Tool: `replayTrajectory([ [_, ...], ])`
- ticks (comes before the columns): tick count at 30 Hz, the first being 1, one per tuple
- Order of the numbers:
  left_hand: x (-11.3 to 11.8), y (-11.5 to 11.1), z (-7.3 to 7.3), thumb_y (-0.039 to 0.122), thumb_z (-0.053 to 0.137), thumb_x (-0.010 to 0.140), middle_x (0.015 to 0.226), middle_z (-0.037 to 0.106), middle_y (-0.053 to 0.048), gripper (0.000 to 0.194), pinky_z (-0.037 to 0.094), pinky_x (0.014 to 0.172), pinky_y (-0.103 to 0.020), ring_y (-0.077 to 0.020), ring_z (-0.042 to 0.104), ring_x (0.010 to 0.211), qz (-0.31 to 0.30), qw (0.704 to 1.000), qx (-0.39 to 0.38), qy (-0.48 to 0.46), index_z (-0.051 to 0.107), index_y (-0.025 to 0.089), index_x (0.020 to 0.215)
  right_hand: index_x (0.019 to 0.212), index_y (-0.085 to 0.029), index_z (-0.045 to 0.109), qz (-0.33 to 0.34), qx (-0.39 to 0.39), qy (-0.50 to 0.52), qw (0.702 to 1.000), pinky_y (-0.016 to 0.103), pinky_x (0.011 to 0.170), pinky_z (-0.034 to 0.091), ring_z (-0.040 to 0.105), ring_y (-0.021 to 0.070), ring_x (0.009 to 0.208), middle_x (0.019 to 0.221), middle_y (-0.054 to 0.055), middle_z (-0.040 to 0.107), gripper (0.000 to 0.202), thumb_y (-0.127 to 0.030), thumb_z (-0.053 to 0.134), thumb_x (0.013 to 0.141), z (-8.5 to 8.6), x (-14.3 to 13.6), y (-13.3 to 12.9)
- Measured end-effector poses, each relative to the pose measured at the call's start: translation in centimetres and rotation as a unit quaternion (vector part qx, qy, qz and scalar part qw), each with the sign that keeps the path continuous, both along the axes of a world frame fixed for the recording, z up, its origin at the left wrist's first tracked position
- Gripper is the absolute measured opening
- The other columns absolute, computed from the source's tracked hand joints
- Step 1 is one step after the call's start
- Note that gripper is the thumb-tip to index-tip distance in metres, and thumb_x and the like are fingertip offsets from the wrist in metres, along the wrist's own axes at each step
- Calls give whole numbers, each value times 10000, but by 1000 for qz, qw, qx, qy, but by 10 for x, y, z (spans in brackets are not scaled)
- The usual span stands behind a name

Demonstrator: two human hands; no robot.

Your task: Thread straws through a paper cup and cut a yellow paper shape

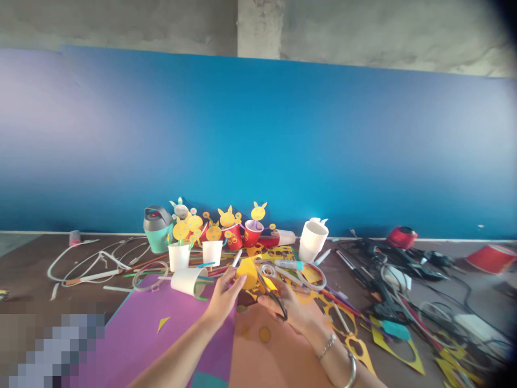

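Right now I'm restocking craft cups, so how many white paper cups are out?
4: two upright white cups before the decorated red ones, one on its side by the left hand, one tilted right. Others may hide.

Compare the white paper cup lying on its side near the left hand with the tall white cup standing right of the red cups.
The white paper cup lying on its side rests tipped over on the purple sheet, mouth facing right; the tall white cup stands nearly upright, leaning a little. The tipped cup lies close to the left hand; the tall one stands farther back, near the blue wall. Both are plain white.
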State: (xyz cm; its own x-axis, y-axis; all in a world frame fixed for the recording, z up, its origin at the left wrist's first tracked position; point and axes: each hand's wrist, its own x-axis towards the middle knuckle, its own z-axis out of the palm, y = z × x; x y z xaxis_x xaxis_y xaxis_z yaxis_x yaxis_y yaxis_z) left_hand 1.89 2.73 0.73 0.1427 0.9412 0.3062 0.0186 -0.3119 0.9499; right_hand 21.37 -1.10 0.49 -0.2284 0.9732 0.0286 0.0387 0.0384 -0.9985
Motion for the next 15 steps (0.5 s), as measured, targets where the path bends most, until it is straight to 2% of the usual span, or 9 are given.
replayTrajectory([
  [4, -1, 0, -3, 413, 639, 867, 785, 639, -42, 269, 494, 819, -332, -219, 600, 809, -1, 1000, -2, -10, 668, 187, 725, 1145, -310, 683, 18, 14, 0, 1000, 213, 384, 336, 381, 98, 420, 536, -63, 506, 461, -478, 799, 731, 1, 1, 1],
  [8, -2, 0, -6, 395, 650, 866, 766, 642, -25, 254, 499, 822, -320, -196, 594, 763, -5, 999, -16, -32, 664, 193, 712, 1075, -297, 713, 41, 25, -22, 999, 214, 376, 308, 347, 99, 416, 476, -68, 449, 399, -497, 791, 738, 9, 1, -1],
  [15, 0, -2, -4, 437, 667, 853, 721, 652, -20, 287, 501, 760, -291, -193, 612, 731, 13, 996, -51, -69, 667, 178, 730, 1029, -279, 718, 38, 27, -32, 998, 231, 397, 309, 349, 105, 432, 509, -49, 472, 471, -609, 771, 696, 16, -4, -3],
])
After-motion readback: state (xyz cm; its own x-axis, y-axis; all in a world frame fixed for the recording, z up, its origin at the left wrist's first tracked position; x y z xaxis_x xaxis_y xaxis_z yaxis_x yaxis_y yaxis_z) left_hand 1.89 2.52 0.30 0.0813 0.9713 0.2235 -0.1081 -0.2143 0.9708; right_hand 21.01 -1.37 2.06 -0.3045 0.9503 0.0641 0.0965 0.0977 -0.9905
